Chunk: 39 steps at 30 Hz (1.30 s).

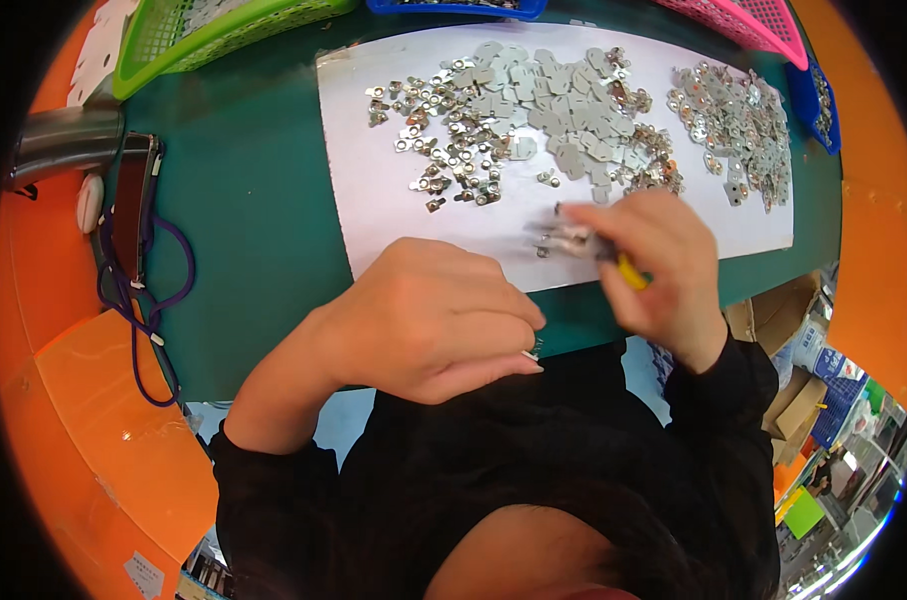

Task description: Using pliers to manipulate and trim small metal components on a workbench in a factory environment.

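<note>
My left hand (429, 325) is closed in front of me, just off the near edge of the white sheet (384, 225). Thumb and forefinger pinch a small metal part (532, 354), of which only a bit shows. To the right, my right hand (664, 265) is wrapped round a small hand tool (629, 272) with a yellow-and-black handle. Its metallic front end is smeared by motion over the sheet, so its kind is unclear. Beyond it lie flat grey metal plates (554, 95), small shiny metal clips with round holes (459, 150), and a separate heap of metal pieces (739, 130).
Baskets line the far side: green (224, 40), blue (459, 8), pink (764, 25), with another blue bin (822, 105) at right. On the green table's (244, 260) left are a dark phone-like object (132, 210) with a purple cord (189, 265) and a metal cylinder (69, 145).
</note>
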Each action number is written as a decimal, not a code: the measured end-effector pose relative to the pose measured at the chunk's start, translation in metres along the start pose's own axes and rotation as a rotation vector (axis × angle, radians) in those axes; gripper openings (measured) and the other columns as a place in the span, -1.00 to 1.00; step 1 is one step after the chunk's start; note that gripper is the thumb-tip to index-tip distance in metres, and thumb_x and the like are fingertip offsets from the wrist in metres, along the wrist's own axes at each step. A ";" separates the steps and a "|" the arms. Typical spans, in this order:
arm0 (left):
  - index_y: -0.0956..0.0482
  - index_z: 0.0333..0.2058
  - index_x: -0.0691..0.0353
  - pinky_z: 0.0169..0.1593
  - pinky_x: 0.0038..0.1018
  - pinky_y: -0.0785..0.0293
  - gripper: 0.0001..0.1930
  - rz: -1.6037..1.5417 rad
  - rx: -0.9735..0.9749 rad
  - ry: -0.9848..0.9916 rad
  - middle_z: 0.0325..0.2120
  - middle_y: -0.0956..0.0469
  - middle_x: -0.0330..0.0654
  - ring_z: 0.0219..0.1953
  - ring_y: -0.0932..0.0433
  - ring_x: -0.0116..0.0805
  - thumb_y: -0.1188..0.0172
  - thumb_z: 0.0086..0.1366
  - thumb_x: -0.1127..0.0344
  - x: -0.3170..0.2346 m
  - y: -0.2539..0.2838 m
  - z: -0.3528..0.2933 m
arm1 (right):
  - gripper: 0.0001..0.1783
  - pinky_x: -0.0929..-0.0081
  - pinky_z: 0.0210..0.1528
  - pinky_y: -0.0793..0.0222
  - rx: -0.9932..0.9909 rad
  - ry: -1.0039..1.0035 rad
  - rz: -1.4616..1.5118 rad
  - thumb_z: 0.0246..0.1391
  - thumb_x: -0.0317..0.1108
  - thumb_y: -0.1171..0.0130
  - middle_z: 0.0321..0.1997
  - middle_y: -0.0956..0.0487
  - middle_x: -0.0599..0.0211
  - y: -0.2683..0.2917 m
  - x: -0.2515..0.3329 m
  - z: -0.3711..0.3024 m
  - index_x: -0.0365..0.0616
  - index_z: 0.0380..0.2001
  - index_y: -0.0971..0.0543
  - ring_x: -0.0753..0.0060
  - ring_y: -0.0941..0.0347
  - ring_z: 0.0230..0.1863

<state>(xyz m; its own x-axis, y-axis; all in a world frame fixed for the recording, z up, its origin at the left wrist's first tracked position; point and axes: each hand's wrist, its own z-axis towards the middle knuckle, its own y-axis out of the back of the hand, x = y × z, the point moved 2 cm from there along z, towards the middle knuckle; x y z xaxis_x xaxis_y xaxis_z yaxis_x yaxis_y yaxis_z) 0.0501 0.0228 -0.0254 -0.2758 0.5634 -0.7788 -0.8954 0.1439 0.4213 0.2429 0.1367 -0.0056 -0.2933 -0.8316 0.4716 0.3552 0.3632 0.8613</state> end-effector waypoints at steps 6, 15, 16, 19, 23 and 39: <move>-0.54 -0.47 0.22 -0.49 -0.44 -0.43 -0.81 0.316 0.006 0.049 -0.23 -0.65 -0.13 -0.51 -0.52 -0.30 -0.40 0.01 0.34 0.000 -0.021 0.007 | -0.64 0.45 -0.34 -0.33 -0.375 -0.133 0.135 -0.30 -0.66 -0.26 -0.46 -0.50 0.28 0.030 -0.023 -0.005 -0.17 -0.29 -0.62 0.24 -0.43 -0.41; -0.53 -0.49 0.21 -0.49 -0.47 -0.39 -0.79 0.489 -0.059 0.085 -0.18 -0.65 -0.15 -0.51 -0.48 -0.31 -0.41 -0.05 0.34 0.003 -0.014 0.008 | -0.60 0.34 -0.23 -0.31 -0.183 0.009 -0.214 -0.41 -0.55 -0.36 -0.38 -0.49 0.31 0.009 -0.037 -0.032 -0.07 -0.34 -0.61 0.17 -0.40 -0.28; -0.51 -0.50 0.19 -0.48 -0.48 -0.38 -0.79 0.510 -0.076 0.056 -0.18 -0.64 -0.19 -0.48 -0.46 -0.34 -0.38 -0.02 0.29 0.001 -0.015 0.009 | -0.60 0.35 -0.24 -0.31 -0.224 -0.023 -0.266 -0.42 -0.56 -0.34 -0.39 -0.49 0.33 0.008 -0.040 -0.029 -0.07 -0.34 -0.61 0.19 -0.40 -0.28; -0.50 -0.51 0.18 -0.44 -0.48 -0.37 -0.80 0.657 -0.077 0.072 -0.15 -0.64 -0.21 -0.44 -0.45 -0.36 -0.36 -0.04 0.29 0.003 -0.022 0.010 | -0.46 0.35 -0.27 -0.31 -0.268 0.044 -0.209 -0.49 -0.61 -0.25 -0.42 -0.47 0.36 0.006 -0.034 -0.015 -0.05 -0.23 -0.65 0.21 -0.39 -0.32; -0.50 -0.50 0.17 -0.41 -0.47 -0.38 -0.81 0.726 -0.012 0.097 -0.13 -0.64 -0.22 -0.40 -0.44 -0.36 -0.35 -0.03 0.28 0.005 -0.018 0.008 | -0.27 0.38 -0.25 -0.28 -0.111 0.101 -0.222 -0.48 -0.52 -0.25 -0.44 -0.42 0.44 -0.008 -0.013 0.000 0.02 -0.01 -0.63 0.28 -0.37 -0.34; -0.55 -0.47 0.20 -0.42 -0.45 -0.44 -0.81 0.696 -0.217 0.127 -0.30 -0.65 -0.25 -0.43 -0.52 -0.29 -0.41 -0.02 0.35 0.015 -0.001 0.004 | -0.32 0.39 -0.21 -0.26 -0.005 0.142 -0.310 -0.40 -0.41 -0.28 -0.43 -0.40 0.49 -0.010 -0.012 0.000 0.06 0.00 -0.63 0.35 -0.36 -0.33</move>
<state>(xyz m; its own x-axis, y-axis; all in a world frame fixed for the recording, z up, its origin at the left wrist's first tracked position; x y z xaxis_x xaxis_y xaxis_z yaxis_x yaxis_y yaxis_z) 0.0482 0.0346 -0.0355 -0.8316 0.3652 -0.4183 -0.5439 -0.3838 0.7463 0.2430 0.1423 -0.0201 -0.2618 -0.9524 0.1559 0.2730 0.0818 0.9585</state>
